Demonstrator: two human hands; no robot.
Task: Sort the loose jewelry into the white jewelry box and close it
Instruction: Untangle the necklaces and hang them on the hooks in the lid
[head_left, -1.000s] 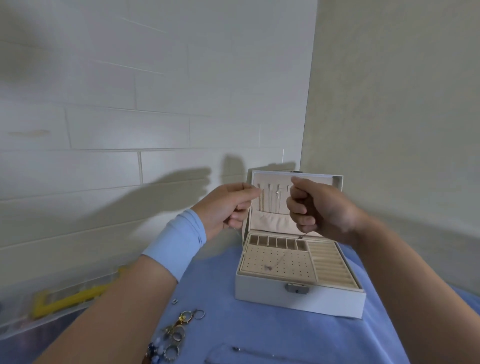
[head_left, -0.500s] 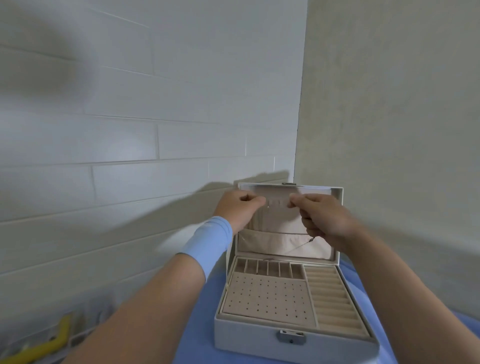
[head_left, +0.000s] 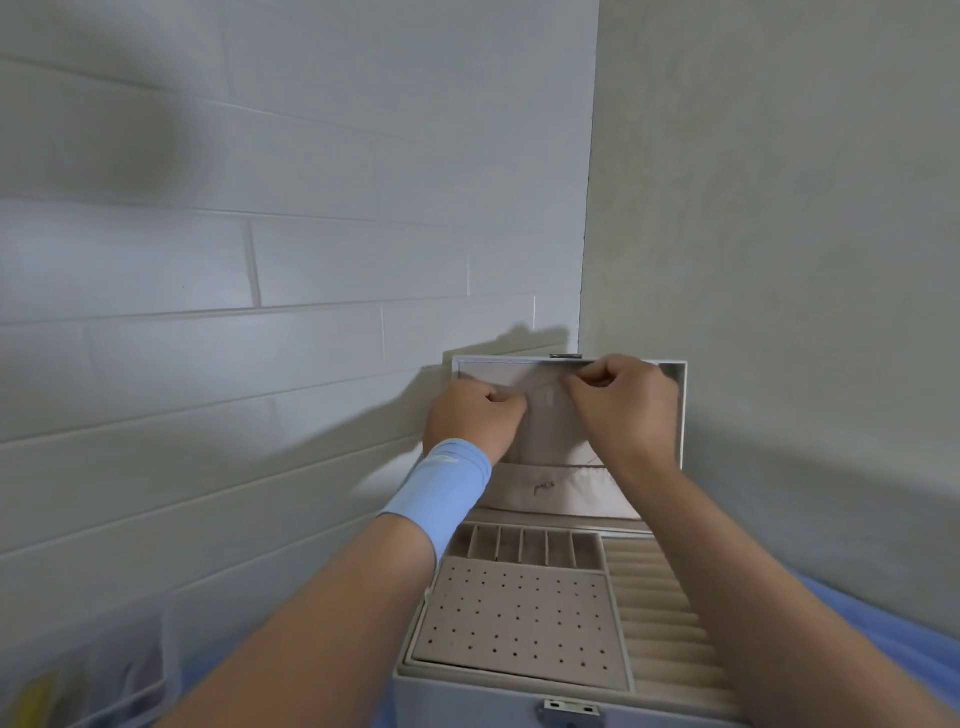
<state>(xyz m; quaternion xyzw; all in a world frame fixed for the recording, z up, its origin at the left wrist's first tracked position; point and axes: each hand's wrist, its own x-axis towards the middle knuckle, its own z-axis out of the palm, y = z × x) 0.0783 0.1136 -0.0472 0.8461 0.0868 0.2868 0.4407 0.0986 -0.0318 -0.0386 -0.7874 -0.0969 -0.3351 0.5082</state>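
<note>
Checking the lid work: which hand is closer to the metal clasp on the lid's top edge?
Right. The right hand is just below the clasp, slightly right of it; the left hand is lower and farther left.

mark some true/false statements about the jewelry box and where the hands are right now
1. The lid of the jewelry box stands open. True.
2. The left hand rests on the perforated earring panel. False: it is up at the inside of the lid, fingers pinched.
3. The blue wristband is on the right wrist. False: it is on the left wrist.
4. The right hand is at the inside of the lid, near its top edge. True.
5. A thin chain trails from under the right hand toward the lid pocket. True.
</note>
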